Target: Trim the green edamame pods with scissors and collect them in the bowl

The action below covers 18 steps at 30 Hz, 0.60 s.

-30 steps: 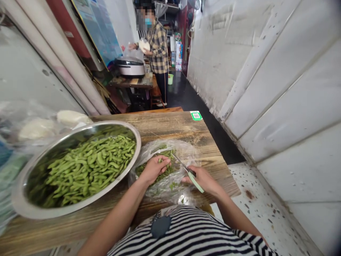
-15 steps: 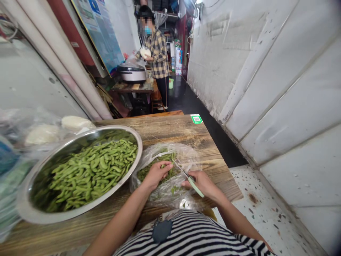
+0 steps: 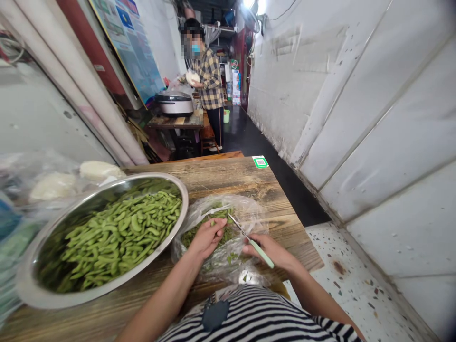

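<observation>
My right hand [image 3: 268, 248] is closed on scissors [image 3: 261, 253] with pale green handles, their blades pointing up and left. Close to the blade tips, my left hand [image 3: 209, 236] pinches a green pod [image 3: 213, 223]. Both hands are over a clear plastic bag [image 3: 254, 209] spread on the wooden table [image 3: 245, 178], with small green trimmings [image 3: 192, 233] in it. To the left stands a large steel bowl [image 3: 183, 190] holding many green pods [image 3: 124, 232].
Plastic bags with pale round items [image 3: 53, 186] lie at the far left. A QR card [image 3: 261, 162] sits on the table's back corner. Beyond, a masked person [image 3: 211, 78] in a checked shirt holds a white item beside a cooker [image 3: 174, 104] on another table.
The scissor blades look closer together, and my left hand has turned slightly, now showing a pod at its fingertips. The whole view has shifted a little.
</observation>
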Tool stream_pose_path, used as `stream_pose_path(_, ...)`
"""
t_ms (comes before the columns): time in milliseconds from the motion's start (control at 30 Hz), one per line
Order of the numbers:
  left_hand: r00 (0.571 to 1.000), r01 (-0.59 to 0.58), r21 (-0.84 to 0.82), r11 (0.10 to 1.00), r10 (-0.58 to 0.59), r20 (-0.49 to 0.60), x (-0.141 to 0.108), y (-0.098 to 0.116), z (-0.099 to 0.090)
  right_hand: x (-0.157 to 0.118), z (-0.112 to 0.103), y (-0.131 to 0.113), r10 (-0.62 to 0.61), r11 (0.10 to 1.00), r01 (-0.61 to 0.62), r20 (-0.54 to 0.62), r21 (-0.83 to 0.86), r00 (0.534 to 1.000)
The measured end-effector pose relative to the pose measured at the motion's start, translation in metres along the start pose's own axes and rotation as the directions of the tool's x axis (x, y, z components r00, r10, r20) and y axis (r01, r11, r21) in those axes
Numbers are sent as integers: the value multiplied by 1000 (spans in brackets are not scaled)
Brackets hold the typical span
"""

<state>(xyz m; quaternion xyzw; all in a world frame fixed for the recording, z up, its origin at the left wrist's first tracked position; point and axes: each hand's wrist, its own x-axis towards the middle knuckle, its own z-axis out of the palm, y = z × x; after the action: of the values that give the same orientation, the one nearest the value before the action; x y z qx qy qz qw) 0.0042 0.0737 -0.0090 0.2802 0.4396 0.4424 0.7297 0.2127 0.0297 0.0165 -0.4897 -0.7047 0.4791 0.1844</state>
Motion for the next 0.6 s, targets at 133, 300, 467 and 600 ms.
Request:
stream_pose_path(133, 996, -62, 5, 998, 62, -71, -3, -9, 5, 0, 1, -1, 47, 996, -48, 13, 78, 999)
stream_pose_path(300, 995, -59, 30, 998, 62, -80, -2, -11, 5, 2, 6, 10, 155, 966, -158, 34, 203, 987)
stream_pose_path(467, 991, -82, 4, 997, 82, -103, 13, 2, -5, 4, 4, 21, 150, 936, -123, -55, 330, 987)
stream_pose_path(600, 951, -84, 516, 853, 223, -214, 32, 9, -13, 3, -2, 27, 115, 971, -96, -77, 220, 990)
